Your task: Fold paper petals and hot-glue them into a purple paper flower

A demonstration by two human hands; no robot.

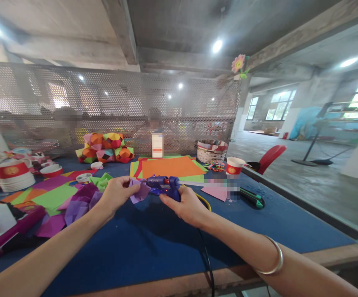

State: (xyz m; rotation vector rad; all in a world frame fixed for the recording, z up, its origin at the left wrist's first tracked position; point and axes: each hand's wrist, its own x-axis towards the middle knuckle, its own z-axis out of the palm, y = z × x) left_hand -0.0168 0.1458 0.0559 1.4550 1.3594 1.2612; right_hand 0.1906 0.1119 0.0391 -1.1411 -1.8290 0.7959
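My right hand [187, 205] is wrapped around the grip of a blue glue gun [163, 183], with a clear glue stick [194, 183] jutting from its back end. A small red light glows on the gun's side. Between the thumb and fingers of my left hand [120, 192] is a folded piece of purple paper [138, 192], right at the gun's nozzle. Whether nozzle and paper touch, I cannot tell. Beside my left wrist lies a pile of folded purple paper pieces [80, 204]. A black cord [208, 255] hangs over the table's front edge.
Orange paper sheets [173, 167] lie beyond my hands, near colourful folded paper balls [104, 147]. A woven basket [212, 152], a red-and-white paper cup [234, 166] and a green-black utility knife [253, 198] are to the right. Stacked cups [14, 176] stand left, before a mesh screen [111, 99].
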